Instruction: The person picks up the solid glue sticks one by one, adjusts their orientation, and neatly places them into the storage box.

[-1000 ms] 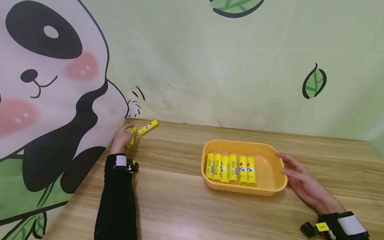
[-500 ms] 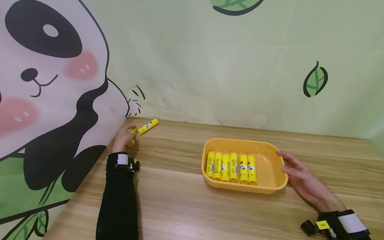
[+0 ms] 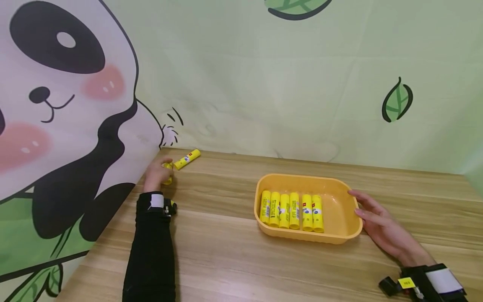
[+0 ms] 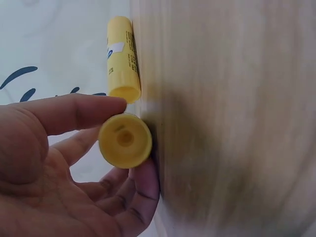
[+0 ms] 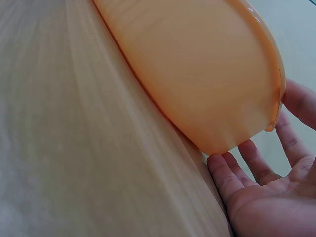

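Observation:
My left hand (image 3: 155,174) holds a yellow glue stick (image 4: 126,142) at the far left, thumb on one side and curled fingers on the other. In the left wrist view its round end faces the camera, close to the wooden table. Just beyond lies a second yellow glue stick (image 3: 187,159), slanted near the wall. My right hand (image 3: 388,230) rests against the right end of an orange-yellow plastic tray (image 3: 337,214), its fingers extended and fingertips at the rim and end wall. Inside the tray, several yellow glue sticks (image 3: 284,212) lie side by side toward the left.
The wooden table (image 3: 226,260) meets a pale green wall (image 3: 245,84) at the back. A panda-printed wall panel (image 3: 75,121) borders the table on the left, close beside the left hand. The tray's right part shows bare floor.
The left hand's fingers have closed a little further around the near glue stick, with a slight shift in the head view. The right hand and tray keep their places.

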A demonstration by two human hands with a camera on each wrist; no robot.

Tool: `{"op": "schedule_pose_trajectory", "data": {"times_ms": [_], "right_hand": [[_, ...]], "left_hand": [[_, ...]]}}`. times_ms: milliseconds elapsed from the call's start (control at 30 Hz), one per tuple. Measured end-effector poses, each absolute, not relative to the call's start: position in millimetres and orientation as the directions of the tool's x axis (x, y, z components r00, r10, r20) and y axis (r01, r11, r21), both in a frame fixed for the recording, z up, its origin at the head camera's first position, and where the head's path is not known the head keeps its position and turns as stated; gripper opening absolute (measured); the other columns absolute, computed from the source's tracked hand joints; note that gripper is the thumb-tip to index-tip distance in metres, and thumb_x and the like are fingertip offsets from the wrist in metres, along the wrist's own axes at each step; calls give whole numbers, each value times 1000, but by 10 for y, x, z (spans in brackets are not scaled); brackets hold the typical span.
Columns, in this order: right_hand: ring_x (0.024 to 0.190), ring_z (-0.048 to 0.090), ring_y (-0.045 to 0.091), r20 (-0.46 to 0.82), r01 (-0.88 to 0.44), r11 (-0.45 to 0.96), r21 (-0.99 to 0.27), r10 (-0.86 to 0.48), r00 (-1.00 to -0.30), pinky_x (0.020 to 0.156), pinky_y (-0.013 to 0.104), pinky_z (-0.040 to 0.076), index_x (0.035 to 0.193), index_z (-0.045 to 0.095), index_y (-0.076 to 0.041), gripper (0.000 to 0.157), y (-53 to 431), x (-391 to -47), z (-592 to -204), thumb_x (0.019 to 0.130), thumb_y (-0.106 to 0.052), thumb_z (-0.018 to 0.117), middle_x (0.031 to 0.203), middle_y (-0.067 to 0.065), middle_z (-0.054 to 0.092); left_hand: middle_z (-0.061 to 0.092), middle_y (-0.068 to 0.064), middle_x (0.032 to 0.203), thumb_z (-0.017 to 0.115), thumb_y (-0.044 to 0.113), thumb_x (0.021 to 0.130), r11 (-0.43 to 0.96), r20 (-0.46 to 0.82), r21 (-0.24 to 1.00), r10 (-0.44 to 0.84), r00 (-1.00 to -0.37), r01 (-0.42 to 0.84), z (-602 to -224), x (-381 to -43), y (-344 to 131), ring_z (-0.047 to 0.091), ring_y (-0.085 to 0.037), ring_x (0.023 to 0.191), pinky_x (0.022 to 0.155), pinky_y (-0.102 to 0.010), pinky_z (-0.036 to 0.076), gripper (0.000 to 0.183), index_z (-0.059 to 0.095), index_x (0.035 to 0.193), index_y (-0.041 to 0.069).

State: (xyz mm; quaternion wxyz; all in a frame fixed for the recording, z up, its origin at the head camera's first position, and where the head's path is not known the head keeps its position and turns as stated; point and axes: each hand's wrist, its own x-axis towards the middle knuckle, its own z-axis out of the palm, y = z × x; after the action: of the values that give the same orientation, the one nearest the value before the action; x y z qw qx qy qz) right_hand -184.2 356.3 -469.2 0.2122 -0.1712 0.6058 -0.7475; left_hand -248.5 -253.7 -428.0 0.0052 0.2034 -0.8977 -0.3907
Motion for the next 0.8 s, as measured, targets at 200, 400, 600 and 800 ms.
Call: {"op": "schedule_pose_trajectory", "data": {"times_ms": [200, 400, 600, 800], "right_hand": [[124, 44, 9, 6, 110, -186, -976, -530, -848, 95, 25, 45, 150, 26, -11, 48, 3569, -1840, -4693, 104, -7, 35, 146, 3, 19], [124, 43, 8, 4, 111, -184, -977, -533, -846, 95, 25, 45, 151, 25, -11, 48, 3571, -1841, -4696, 104, -7, 35, 146, 3, 18], [124, 44, 8, 4, 109, -183, -977, -531, -847, 95, 25, 45, 150, 26, -10, 48, 3571, -1846, -4698, 104, -7, 36, 146, 3, 19], [123, 44, 8, -4, 110, -173, -979, -520, -854, 95, 25, 45, 150, 27, -11, 47, 3559, -1850, -4692, 104, -8, 37, 145, 2, 20]], "left_hand": [[33, -23, 146, 54, 2, 84, 518, -213, 757, -380, -900, -398, -4294, -2498, -2594, 43, -33, 98, 66, -33, 41, 65, 39, 147, 8], [30, -23, 146, 52, 4, 87, 481, -208, 788, -379, -902, -384, -4244, -2499, -2597, 43, -31, 95, 60, -28, 40, 65, 34, 149, 9], [34, -25, 141, 47, 8, 92, 539, -160, 777, -330, -930, -325, -4042, -2450, -2501, 44, -33, 104, 70, -30, 46, 60, 31, 150, 9], [29, -22, 147, 48, 9, 94, 472, -197, 841, -188, -962, -264, -3868, -2437, -2322, 43, -33, 113, 88, -44, 50, 59, 30, 150, 10]]}}
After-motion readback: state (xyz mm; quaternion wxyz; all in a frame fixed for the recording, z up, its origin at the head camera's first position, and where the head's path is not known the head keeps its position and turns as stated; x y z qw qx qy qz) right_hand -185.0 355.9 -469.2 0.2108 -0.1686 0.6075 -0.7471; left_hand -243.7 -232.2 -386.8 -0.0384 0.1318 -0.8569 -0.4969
